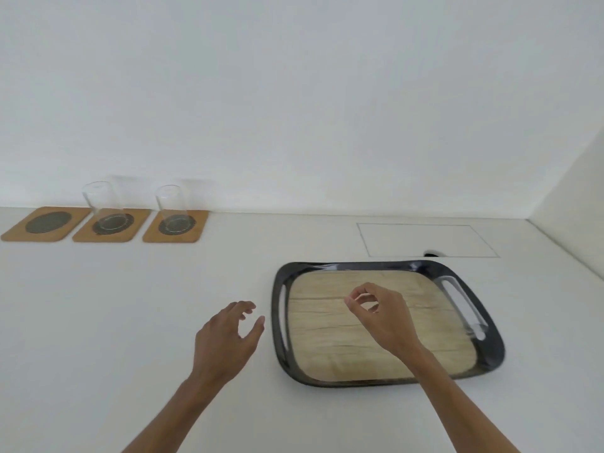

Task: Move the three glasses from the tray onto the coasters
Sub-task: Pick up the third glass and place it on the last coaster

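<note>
Head view: white table (163, 322) bearing tray (490, 348), its wood-look floor bare; three coasters (49, 223) far left, two holding upright glasses (101, 201). Left hand (225, 338) loosely spread, empty, beside tray; right hand (382, 315) curled, empty, above tray.

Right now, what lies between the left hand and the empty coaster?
Nothing: in the head view only bare white table separates the left hand from the empty coaster.

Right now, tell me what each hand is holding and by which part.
Nothing. The left hand hovers open over the table; the right hand is curled, empty, above the tray.
</note>
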